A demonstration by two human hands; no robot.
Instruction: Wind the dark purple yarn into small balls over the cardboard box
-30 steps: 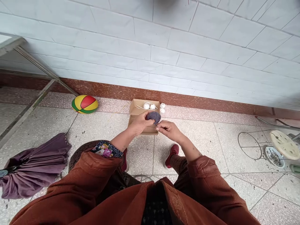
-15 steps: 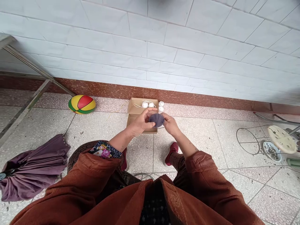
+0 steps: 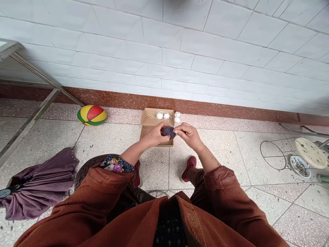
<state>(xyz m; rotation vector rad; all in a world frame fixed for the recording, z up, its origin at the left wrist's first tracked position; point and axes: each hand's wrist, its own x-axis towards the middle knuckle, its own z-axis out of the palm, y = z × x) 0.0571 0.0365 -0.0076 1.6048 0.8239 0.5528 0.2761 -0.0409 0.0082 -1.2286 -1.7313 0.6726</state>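
A small dark purple ball of yarn (image 3: pixel 168 132) is held above a cardboard box, with my left hand (image 3: pixel 154 134) wrapped around its left side. My right hand (image 3: pixel 189 136) pinches at the ball's right edge, thumb and forefinger together on its yarn; the strand itself is too fine to make out. Below, the open cardboard box (image 3: pixel 144 118) stands on the floor against the wall, partly hidden by my hands. Two white yarn balls (image 3: pixel 162 115) with loose strands lie in its far part. More white yarn balls (image 3: pixel 177 117) sit just right of the box.
To the left are a colourful ball (image 3: pixel 92 115), a metal frame (image 3: pixel 43 99) and a folded purple umbrella (image 3: pixel 43 181). On the right stand a round stool (image 3: pixel 310 152) and a bowl of dark bits (image 3: pixel 300 166). A tiled wall (image 3: pixel 164 75) rises in front.
The purple ball has shifted slightly left and down with my left hand closing further round it. My right hand has turned, now pinching at the ball's edge rather than holding its side.
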